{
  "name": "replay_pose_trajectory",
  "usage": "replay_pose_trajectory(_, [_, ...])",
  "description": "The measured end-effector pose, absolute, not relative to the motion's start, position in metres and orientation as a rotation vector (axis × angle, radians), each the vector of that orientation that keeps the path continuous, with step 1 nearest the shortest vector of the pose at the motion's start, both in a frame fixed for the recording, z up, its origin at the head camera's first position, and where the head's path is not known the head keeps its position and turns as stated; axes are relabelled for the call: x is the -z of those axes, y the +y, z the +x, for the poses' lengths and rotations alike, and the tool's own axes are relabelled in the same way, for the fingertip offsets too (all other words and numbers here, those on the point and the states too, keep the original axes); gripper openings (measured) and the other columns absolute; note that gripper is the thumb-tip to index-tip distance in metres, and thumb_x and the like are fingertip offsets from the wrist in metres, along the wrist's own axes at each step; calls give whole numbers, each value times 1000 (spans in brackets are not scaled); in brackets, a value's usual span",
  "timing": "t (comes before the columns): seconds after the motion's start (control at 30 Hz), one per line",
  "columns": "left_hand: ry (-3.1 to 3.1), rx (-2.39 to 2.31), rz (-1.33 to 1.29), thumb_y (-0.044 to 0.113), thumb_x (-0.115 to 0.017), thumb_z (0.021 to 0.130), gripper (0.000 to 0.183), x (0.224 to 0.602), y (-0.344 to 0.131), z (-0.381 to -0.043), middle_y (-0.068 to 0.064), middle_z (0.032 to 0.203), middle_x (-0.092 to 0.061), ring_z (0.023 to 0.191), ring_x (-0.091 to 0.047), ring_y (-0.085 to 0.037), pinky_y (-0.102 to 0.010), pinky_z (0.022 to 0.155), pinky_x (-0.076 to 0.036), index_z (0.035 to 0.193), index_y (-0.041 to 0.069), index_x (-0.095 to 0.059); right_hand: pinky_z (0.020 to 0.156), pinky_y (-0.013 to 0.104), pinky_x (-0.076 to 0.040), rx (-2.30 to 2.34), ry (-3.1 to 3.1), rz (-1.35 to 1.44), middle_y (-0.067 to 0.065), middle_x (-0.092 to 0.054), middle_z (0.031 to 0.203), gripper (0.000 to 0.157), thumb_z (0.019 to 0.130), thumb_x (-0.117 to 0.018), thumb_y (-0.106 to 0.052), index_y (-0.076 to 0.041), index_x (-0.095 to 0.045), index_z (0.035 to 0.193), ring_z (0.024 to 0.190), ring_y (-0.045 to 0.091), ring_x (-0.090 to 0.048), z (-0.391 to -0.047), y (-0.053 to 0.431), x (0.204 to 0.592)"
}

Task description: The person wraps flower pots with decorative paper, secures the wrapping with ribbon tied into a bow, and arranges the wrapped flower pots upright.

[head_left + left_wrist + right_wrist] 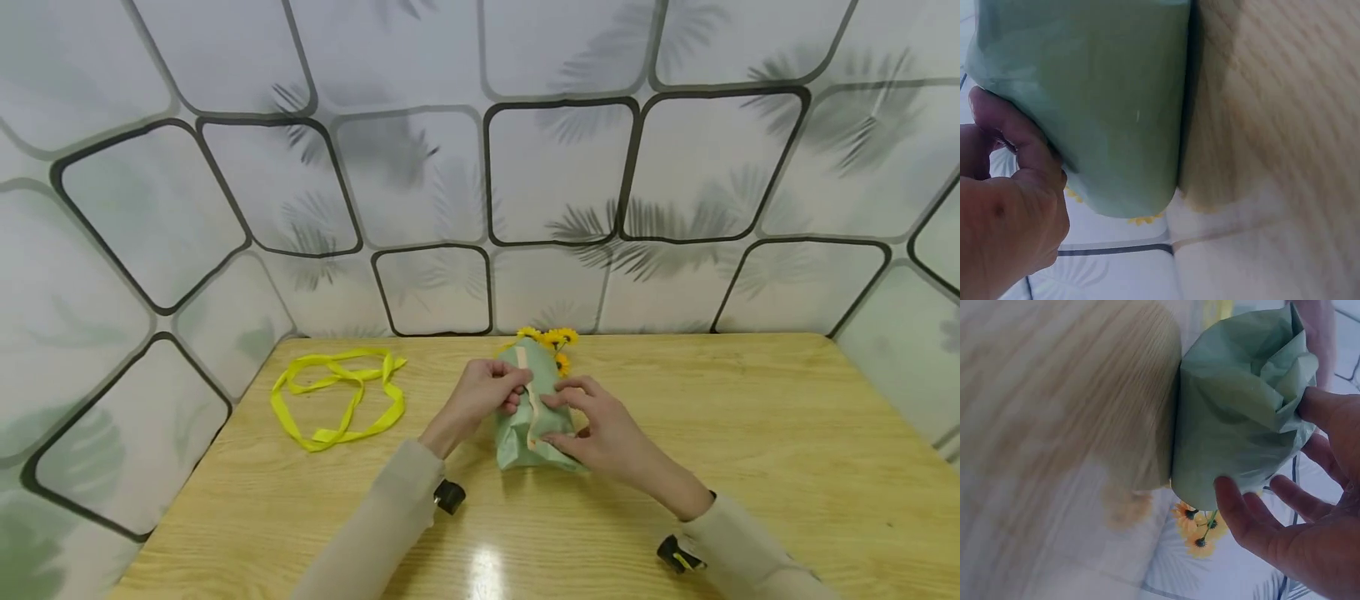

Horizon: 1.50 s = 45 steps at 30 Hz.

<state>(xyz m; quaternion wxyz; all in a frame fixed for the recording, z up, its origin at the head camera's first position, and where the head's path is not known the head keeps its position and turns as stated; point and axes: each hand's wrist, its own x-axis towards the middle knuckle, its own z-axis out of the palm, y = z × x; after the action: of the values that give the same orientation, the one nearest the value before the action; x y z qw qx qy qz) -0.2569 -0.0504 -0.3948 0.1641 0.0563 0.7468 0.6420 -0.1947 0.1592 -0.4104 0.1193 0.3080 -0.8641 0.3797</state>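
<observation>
A pale green paper-wrapped package point(551, 421) lies on the wooden table, one end crumpled into folds. Along its top runs a narrow cream strip point(534, 408), wavy in its lower part. My left hand point(487, 392) pinches at the strip near its middle, fingers curled. In the left wrist view, that hand bends its fingers along the package's upper edge. My right hand point(603, 425) rests on the right side with fingers spread. The right wrist view shows its thumb point(1329, 409) against the crumpled folds and its other fingers along the package's side.
Yellow flowers point(551, 337) with dark centres show behind the package's far end. A loose bright yellow ribbon point(337, 437) lies in loops on the left of the table point(750, 433). A patterned cloth wall point(555, 175) stands at the back and sides.
</observation>
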Motion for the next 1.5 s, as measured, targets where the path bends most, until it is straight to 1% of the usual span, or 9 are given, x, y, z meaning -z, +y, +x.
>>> replay_pose_trajectory(0.13, [2322,-1695,229,32,-69,99,26,392,-54,-253,0,74,-62,61,-55,-9,-23,57,-50,96,6,-71,63,32,-60,-994,-2478,914,24,-61,133,33,82,-85,-6,-5,-71,111,110,42,-66,-195,154,410])
replay_pose_trajectory(0.27, [2597,-1497,360,41,-72,96,33,387,-62,-249,-1,83,-64,66,-57,-13,-26,59,-49,104,11,-65,62,24,-59,-1038,-2478,886,24,-62,130,28,81,-84,-3,-6,-69,104,109,42,-67,-194,149,410])
replay_pose_trajectory(0.43, [2784,-1185,830,36,-74,95,29,371,-78,-236,-4,105,-66,87,-64,-19,-27,69,-54,116,16,-69,59,14,-55,-1058,-2472,873,24,-63,126,26,80,-84,-1,-6,-67,98,106,42,-68,-193,147,411])
replay_pose_trajectory(0.57, [2708,-966,1123,38,-77,93,30,363,-83,-227,-2,116,-63,99,-60,-18,-28,80,-53,116,19,-73,59,14,-55,-1057,-2484,854,24,-62,127,25,80,-84,-1,-7,-66,97,106,43,-68,-194,148,409])
replay_pose_trajectory(0.73, [2802,-878,1149,41,-83,86,36,373,-78,-219,-3,113,-56,94,-57,-17,-30,80,-51,110,20,-65,60,13,-55,-1123,-2510,880,26,-60,131,23,83,-83,-3,-6,-67,99,111,47,-65,-195,149,409])
replay_pose_trajectory(0.87, [2858,-887,1179,29,-87,83,39,383,-76,-217,-6,114,-53,98,-60,-20,-34,84,-56,109,17,-61,65,17,-59,-1295,-2568,932,26,-52,141,24,88,-81,-8,-7,-69,108,118,48,-62,-194,156,408])
replay_pose_trajectory(1.07, [2881,-962,1159,21,-87,83,37,391,-73,-215,-7,114,-53,98,-57,-20,-33,84,-54,109,17,-61,72,22,-61,-1472,-2661,1037,24,-35,156,45,88,-81,-9,-6,-64,129,129,51,-53,-196,171,407])
replay_pose_trajectory(1.37, [2941,-959,1208,22,-86,85,36,397,-69,-212,-6,109,-53,90,-52,-16,-28,76,-49,111,17,-62,58,15,-56,-1182,-2615,1004,26,-42,143,48,80,-86,-2,-4,-61,121,109,42,-59,-201,167,414])
replay_pose_trajectory(1.5, [3045,-871,1229,36,-87,83,40,398,-67,-211,-2,99,-54,80,-50,-12,-22,65,-46,109,19,-63,57,14,-54,-1127,-2600,965,25,-46,140,47,78,-86,1,-5,-61,117,100,36,-62,-200,165,417])
